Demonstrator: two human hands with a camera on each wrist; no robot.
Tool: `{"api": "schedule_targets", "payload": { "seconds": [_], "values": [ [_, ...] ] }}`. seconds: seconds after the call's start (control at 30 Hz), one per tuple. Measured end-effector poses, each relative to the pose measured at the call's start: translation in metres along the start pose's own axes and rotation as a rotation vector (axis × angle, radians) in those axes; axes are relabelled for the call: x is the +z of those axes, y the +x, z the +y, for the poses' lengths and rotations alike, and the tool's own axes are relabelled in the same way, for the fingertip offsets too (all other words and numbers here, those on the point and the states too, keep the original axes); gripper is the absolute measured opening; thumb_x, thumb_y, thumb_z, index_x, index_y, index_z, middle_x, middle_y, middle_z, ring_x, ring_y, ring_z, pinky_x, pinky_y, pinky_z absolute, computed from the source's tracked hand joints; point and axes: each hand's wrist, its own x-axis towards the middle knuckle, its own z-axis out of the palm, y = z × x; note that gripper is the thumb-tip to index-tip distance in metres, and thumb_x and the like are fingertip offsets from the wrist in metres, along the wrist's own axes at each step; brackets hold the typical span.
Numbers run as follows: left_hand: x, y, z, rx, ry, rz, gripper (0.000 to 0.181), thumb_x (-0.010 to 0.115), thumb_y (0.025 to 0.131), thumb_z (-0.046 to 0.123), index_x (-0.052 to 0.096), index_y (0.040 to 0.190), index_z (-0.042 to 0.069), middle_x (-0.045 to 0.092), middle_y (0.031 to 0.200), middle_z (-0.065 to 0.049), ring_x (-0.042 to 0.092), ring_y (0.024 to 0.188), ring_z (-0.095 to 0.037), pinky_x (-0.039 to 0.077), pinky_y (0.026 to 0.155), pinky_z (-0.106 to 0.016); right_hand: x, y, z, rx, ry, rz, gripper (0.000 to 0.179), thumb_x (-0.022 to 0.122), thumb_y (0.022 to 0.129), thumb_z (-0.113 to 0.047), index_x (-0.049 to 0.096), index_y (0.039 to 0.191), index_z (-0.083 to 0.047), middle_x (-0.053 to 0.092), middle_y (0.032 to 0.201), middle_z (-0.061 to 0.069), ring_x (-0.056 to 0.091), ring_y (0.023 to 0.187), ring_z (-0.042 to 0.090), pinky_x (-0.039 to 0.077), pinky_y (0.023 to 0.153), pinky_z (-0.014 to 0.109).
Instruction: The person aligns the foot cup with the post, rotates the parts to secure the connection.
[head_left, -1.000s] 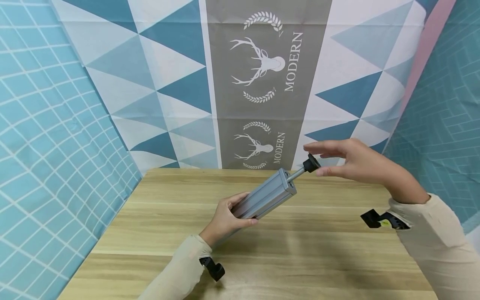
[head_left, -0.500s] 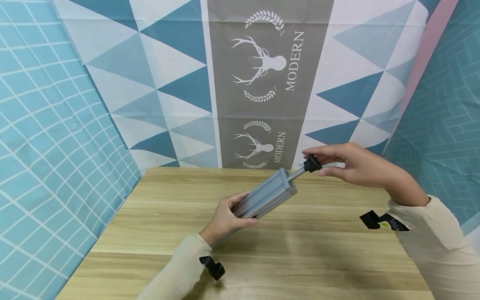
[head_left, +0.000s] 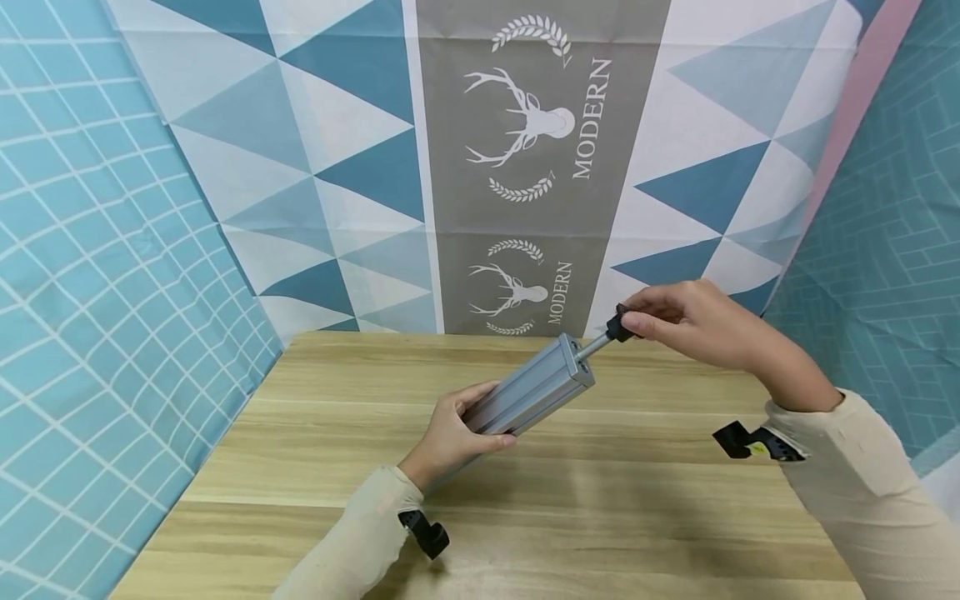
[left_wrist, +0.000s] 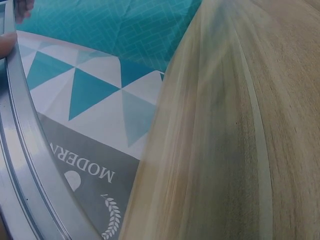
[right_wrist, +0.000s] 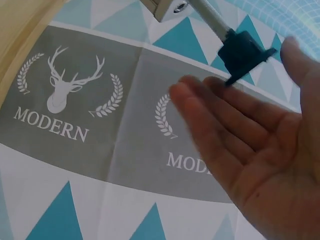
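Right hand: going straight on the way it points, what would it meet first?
Most likely the black knob on the rod, right by its fingers; depth leaves unclear whether they touch.

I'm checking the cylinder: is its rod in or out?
Out, at least partly: bare rod shows between the grey body and black knob.

left sleeve [head_left: 354,533]: beige, long, creased | left wrist-camera mount [head_left: 430,537]: black, angular | right sleeve [head_left: 862,492]: beige, wrinkled | right wrist-camera mount [head_left: 737,440]: black, yellow-green patch [head_left: 759,448]
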Motion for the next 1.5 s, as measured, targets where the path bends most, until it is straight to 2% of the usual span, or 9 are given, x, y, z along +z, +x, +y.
{"api": "schedule_targets", "payload": {
  "seconds": [0.23, 0.33, 0.57, 0.67, 0.83, 1.1, 1.23, 1.37, 1.5],
  "values": [
    [0.0, 0.0, -0.001, 0.01, -0.009, 0.001, 0.069, 0.087, 0.068, 0.018, 0.059, 0.132, 0.018, 0.063, 0.126, -0.002, 0.059, 0.108, -0.02, 0.046, 0.088, -0.035, -0.002, -0.004, 0.005, -0.163, 0.006, -0.079, 0.07, 0.075, 0.084, -0.016, 0.041, 0.146, -0.016, 0.046, 0.145, 0.007, 0.057, 0.118, 0.031, 0.048, 0.09, 0.049],
    [0.0, 0.0, -0.001, 0.008, -0.01, -0.001, 0.07, 0.087, 0.068, 0.018, 0.059, 0.132, 0.016, 0.062, 0.126, -0.003, 0.059, 0.108, -0.02, 0.046, 0.088, -0.034, -0.002, -0.004, 0.006, -0.212, -0.017, -0.077, 0.073, 0.074, 0.083, -0.006, 0.04, 0.147, -0.018, 0.046, 0.145, 0.006, 0.056, 0.119, 0.029, 0.049, 0.09, 0.045],
    [0.0, 0.0, -0.002, 0.0, -0.016, 0.002, 0.069, 0.087, 0.069, 0.015, 0.059, 0.132, 0.013, 0.062, 0.126, -0.006, 0.059, 0.109, -0.021, 0.046, 0.089, -0.033, 0.002, -0.002, 0.006, -0.292, -0.053, -0.01, 0.064, 0.072, 0.081, 0.006, 0.051, 0.138, -0.013, 0.065, 0.121, 0.001, 0.064, 0.105, 0.017, 0.052, 0.083, 0.041],
    [0.0, -0.001, -0.002, -0.001, -0.01, 0.005, 0.069, 0.087, 0.069, 0.016, 0.059, 0.132, 0.013, 0.062, 0.127, -0.007, 0.058, 0.108, -0.021, 0.046, 0.089, -0.034, 0.004, -0.002, 0.005, -0.258, -0.047, 0.01, 0.055, 0.07, 0.085, -0.003, 0.053, 0.137, -0.011, 0.068, 0.113, -0.001, 0.066, 0.099, 0.013, 0.053, 0.081, 0.037],
    [0.001, -0.002, 0.0, 0.004, 0.001, -0.003, 0.069, 0.087, 0.069, 0.017, 0.059, 0.132, 0.015, 0.062, 0.127, -0.005, 0.059, 0.109, -0.019, 0.046, 0.089, -0.033, 0.006, -0.001, 0.003, -0.086, -0.021, 0.05, 0.036, 0.069, 0.089, -0.021, 0.064, 0.123, -0.008, 0.07, 0.088, -0.008, 0.065, 0.079, 0.005, 0.051, 0.071, 0.03],
    [0.001, 0.0, 0.001, -0.023, -0.004, 0.001, 0.07, 0.088, 0.068, 0.014, 0.059, 0.131, 0.019, 0.062, 0.126, -0.001, 0.058, 0.11, -0.018, 0.046, 0.09, -0.035, 0.011, 0.003, 0.002, 0.101, 0.01, 0.062, 0.024, 0.061, 0.094, -0.037, 0.069, 0.089, -0.015, 0.064, 0.069, -0.004, 0.06, 0.062, 0.013, 0.048, 0.059, 0.033],
    [0.001, 0.001, -0.001, -0.016, -0.004, 0.0, 0.069, 0.087, 0.068, 0.016, 0.06, 0.131, 0.02, 0.062, 0.126, -0.001, 0.058, 0.11, -0.019, 0.046, 0.09, -0.036, 0.007, 0.001, 0.002, 0.068, 0.029, 0.017, 0.029, 0.062, 0.094, -0.033, 0.067, 0.113, -0.012, 0.07, 0.09, 0.001, 0.066, 0.082, 0.018, 0.052, 0.072, 0.04],
    [0.001, 0.001, -0.001, -0.013, -0.001, 0.005, 0.07, 0.087, 0.067, 0.011, 0.06, 0.131, 0.017, 0.062, 0.126, -0.002, 0.058, 0.109, -0.019, 0.045, 0.089, -0.034, 0.001, -0.003, 0.007, -0.056, 0.06, -0.064, 0.059, 0.07, 0.089, -0.024, 0.046, 0.142, -0.014, 0.058, 0.132, 0.008, 0.059, 0.114, 0.026, 0.048, 0.088, 0.049],
    [0.001, 0.001, 0.005, -0.029, 0.003, 0.007, 0.072, 0.086, 0.067, 0.005, 0.058, 0.133, 0.012, 0.061, 0.128, -0.004, 0.057, 0.11, -0.018, 0.045, 0.09, -0.033, -0.002, -0.004, 0.012, -0.21, 0.059, -0.097, 0.068, 0.07, 0.087, -0.011, 0.038, 0.147, -0.017, 0.044, 0.146, 0.006, 0.053, 0.123, 0.019, 0.048, 0.092, 0.035]
  ]
}}
